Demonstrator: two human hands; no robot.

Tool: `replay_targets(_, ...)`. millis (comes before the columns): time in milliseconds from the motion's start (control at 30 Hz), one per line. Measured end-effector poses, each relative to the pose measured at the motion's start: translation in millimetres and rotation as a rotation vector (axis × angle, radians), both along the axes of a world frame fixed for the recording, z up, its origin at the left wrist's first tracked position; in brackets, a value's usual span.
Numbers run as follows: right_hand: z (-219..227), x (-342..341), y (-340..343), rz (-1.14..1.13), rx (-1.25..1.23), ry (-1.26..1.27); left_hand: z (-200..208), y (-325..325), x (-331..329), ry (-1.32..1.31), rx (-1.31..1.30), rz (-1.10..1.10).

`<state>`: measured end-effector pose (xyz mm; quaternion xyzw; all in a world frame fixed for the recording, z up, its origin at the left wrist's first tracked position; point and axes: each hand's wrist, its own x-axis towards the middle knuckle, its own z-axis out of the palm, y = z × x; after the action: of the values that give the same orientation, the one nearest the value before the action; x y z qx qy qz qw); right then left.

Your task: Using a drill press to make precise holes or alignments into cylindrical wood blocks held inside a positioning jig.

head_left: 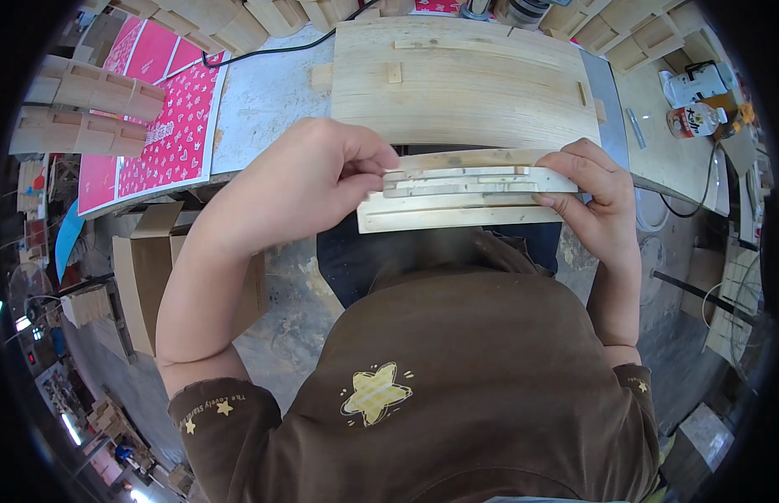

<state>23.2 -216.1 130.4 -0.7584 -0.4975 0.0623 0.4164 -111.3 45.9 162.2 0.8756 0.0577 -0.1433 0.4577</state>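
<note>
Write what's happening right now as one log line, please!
left hand: at left end of wooden strips, grip unclear | right hand: holding right end | wooden board: on table | cardboard box: left side

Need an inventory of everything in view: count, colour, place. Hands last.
Held wooden pieces: several, pale, between hands
Wooden board: one, pale, on bench ahead
Bench: one, greyish, ahead
Slotted wooden parts: many, pale, bench's left and far edges
Patterned sheet: pink-white, bench left; count unclear
Cable: black, bench's far left; others right
Bottle: one, orange cap, right
Cardboard box: one, brown, lower left
Background clutter: uncountable
Shirt: one, brown, lower centre
Left grip: one, bare, pieces' left end
Right grip: one, bare, right end
</note>
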Motion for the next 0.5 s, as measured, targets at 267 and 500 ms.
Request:
replay_targets(267,4.0,1.8,-5.5,-0.041,0.031,-0.03,-1.2,1.0,-8.3,-0.311,0.216,0.134)
replay_targets(500,0.7,-1.3,-8.1,-0.027,0.04,-0.064,-4.1,-16.4,3.6,-0.101,-0.105,0.042)
